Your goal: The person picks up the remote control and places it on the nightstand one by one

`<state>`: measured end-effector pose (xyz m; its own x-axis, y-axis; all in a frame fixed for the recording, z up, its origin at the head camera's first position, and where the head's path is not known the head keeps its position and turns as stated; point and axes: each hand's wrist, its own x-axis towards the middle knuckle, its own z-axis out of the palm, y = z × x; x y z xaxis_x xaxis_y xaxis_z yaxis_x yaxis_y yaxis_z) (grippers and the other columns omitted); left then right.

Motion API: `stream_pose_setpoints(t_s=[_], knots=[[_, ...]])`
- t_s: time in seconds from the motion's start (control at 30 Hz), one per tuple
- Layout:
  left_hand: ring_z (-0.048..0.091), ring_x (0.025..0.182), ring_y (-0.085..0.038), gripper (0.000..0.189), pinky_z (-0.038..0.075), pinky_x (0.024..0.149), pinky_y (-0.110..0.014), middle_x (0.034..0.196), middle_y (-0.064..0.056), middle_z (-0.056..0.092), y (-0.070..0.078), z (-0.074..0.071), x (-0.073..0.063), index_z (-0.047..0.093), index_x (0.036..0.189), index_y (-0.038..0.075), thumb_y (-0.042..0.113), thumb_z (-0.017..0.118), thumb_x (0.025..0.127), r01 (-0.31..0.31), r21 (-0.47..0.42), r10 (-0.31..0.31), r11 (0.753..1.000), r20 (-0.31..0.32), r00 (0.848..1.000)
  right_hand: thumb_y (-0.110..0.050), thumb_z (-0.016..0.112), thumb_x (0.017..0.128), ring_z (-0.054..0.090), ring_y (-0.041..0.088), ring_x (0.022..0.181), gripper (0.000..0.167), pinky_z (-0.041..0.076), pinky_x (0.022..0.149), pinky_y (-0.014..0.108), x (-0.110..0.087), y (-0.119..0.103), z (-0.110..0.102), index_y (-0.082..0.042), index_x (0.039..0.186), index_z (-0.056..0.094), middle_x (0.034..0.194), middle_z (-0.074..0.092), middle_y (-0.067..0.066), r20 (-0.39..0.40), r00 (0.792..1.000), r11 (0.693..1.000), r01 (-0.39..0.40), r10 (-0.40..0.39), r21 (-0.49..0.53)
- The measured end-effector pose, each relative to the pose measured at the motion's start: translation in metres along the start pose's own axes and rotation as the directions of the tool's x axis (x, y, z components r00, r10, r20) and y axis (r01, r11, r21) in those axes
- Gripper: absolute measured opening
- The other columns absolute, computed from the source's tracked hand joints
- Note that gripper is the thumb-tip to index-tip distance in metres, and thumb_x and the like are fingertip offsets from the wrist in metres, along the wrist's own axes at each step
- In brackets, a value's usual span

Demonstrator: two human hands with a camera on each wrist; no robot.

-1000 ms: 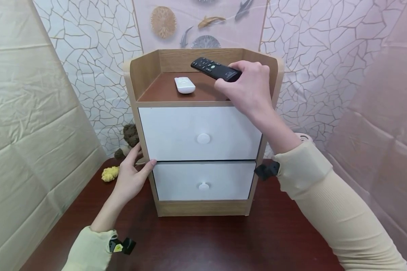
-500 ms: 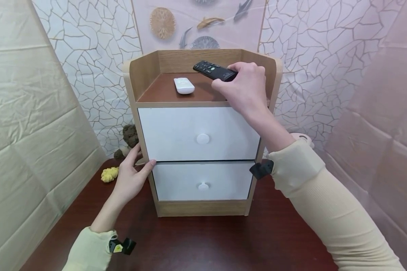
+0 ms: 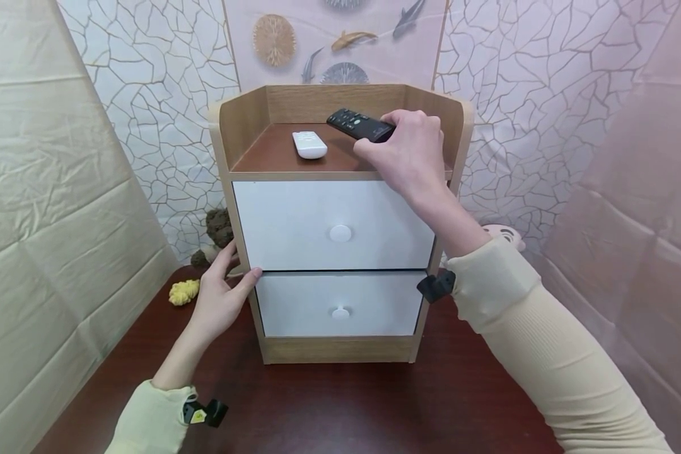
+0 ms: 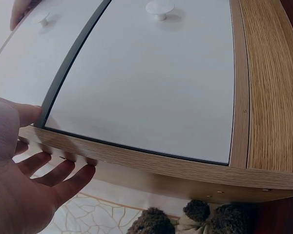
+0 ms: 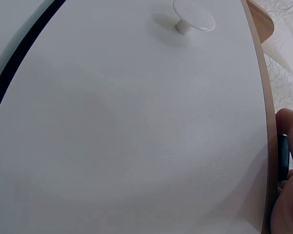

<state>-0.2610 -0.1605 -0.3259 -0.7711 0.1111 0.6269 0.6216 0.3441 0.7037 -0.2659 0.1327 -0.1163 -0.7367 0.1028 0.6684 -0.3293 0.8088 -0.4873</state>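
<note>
Over the right part of the cabinet's top shelf, my right hand (image 3: 411, 151) grips a black remote control (image 3: 359, 125) between thumb and fingers, its button side up and its far end pointing left. In the right wrist view only a dark edge of the remote (image 5: 282, 158) shows beside the fingers. A white remote control (image 3: 309, 145) lies on the brown shelf (image 3: 267, 157) to its left. My left hand (image 3: 221, 293) holds the left side of the wooden cabinet (image 3: 340, 349), thumb on the front edge by the drawer gap, fingers (image 4: 71, 178) along the side panel.
The cabinet's upper drawer (image 3: 289, 221) and lower drawer (image 3: 301, 306), both white with round knobs, are closed. A brown plush toy (image 3: 218, 227) and a yellow item (image 3: 184, 292) are at left. Behind my right forearm a pale plush (image 3: 507, 236) shows. Dark red table (image 3: 340, 410) underneath.
My right hand has lowered slightly toward the shelf with the black remote control, moving a little left. The left hand has stayed on the cabinet side.
</note>
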Motion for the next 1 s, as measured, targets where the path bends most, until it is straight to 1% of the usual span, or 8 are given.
stream_pose_setpoints(t_s=[0.17, 0.37, 0.6, 0.73, 0.9, 1.0], knots=[[0.052, 0.132, -0.037, 0.063, 0.051, 0.097, -0.053, 0.146, -0.021, 0.05, -0.0018, 0.0006, -0.0017, 0.037, 0.157, 0.001, 0.005, 0.066, 0.101, 0.003, -0.006, -0.003, 1.0, 0.0, 1.0, -0.028, 0.068, 0.083, 0.058, 0.025, 0.096, 0.041, 0.045, 0.073, 0.033, -0.0004, 0.0001, 0.0017, -0.005, 0.115, 0.076, 0.107, 0.072, 0.01, -0.002, 1.0, 1.0, 0.008, -0.008, -0.009], [0.052, 0.132, -0.036, 0.063, 0.052, 0.097, -0.051, 0.146, -0.021, 0.05, -0.0021, 0.0003, -0.0018, 0.038, 0.157, 0.001, 0.005, 0.066, 0.1, 0.003, -0.003, -0.003, 1.0, 0.004, 1.0, -0.029, 0.069, 0.083, 0.058, 0.025, 0.097, 0.042, 0.046, 0.072, 0.032, -0.0004, -0.0003, 0.0021, -0.005, 0.117, 0.076, 0.109, 0.072, 0.011, 0.011, 1.0, 1.0, -0.002, 0.002, -0.022], [0.052, 0.132, -0.037, 0.064, 0.052, 0.096, -0.054, 0.145, -0.022, 0.05, -0.0001, -0.0018, -0.0003, 0.036, 0.157, 0.001, 0.007, 0.066, 0.101, 0.013, 0.004, -0.014, 1.0, 0.009, 1.0, -0.028, 0.067, 0.082, 0.057, 0.026, 0.097, 0.039, 0.043, 0.072, 0.031, 0.0031, -0.0042, 0.0021, -0.005, 0.112, 0.077, 0.107, 0.073, 0.009, 0.005, 1.0, 0.999, -0.006, 0.006, -0.041], [0.051, 0.133, -0.037, 0.064, 0.052, 0.096, -0.055, 0.146, -0.022, 0.05, 0.0002, -0.002, -0.0002, 0.036, 0.157, 0.0, 0.007, 0.066, 0.101, 0.018, 0.007, -0.018, 1.0, 0.015, 1.0, -0.028, 0.068, 0.082, 0.058, 0.025, 0.097, 0.039, 0.044, 0.071, 0.031, 0.0033, -0.0052, 0.0021, -0.005, 0.112, 0.077, 0.108, 0.072, 0.009, 0.015, 1.0, 0.999, -0.014, 0.015, -0.04], [0.051, 0.133, -0.036, 0.063, 0.052, 0.096, -0.054, 0.147, -0.021, 0.049, 0.0002, -0.0017, -0.0001, 0.037, 0.157, 0.001, 0.006, 0.066, 0.101, 0.01, 0.006, -0.01, 1.0, 0.013, 1.0, -0.029, 0.068, 0.081, 0.059, 0.024, 0.094, 0.036, 0.046, 0.07, 0.031, 0.0036, -0.0057, 0.0019, -0.006, 0.107, 0.077, 0.105, 0.072, 0.009, 0.013, 1.0, 0.999, -0.021, 0.022, -0.033], [0.051, 0.133, -0.037, 0.064, 0.052, 0.096, -0.054, 0.147, -0.021, 0.049, -0.0003, -0.0018, -0.0004, 0.037, 0.157, 0.0, 0.006, 0.066, 0.101, 0.012, 0.007, -0.012, 1.0, 0.013, 1.0, -0.03, 0.068, 0.083, 0.058, 0.024, 0.098, 0.037, 0.046, 0.073, 0.031, 0.0034, -0.0067, 0.0022, -0.006, 0.109, 0.077, 0.109, 0.07, 0.009, 0.029, 0.999, 0.999, -0.034, 0.035, -0.036]])
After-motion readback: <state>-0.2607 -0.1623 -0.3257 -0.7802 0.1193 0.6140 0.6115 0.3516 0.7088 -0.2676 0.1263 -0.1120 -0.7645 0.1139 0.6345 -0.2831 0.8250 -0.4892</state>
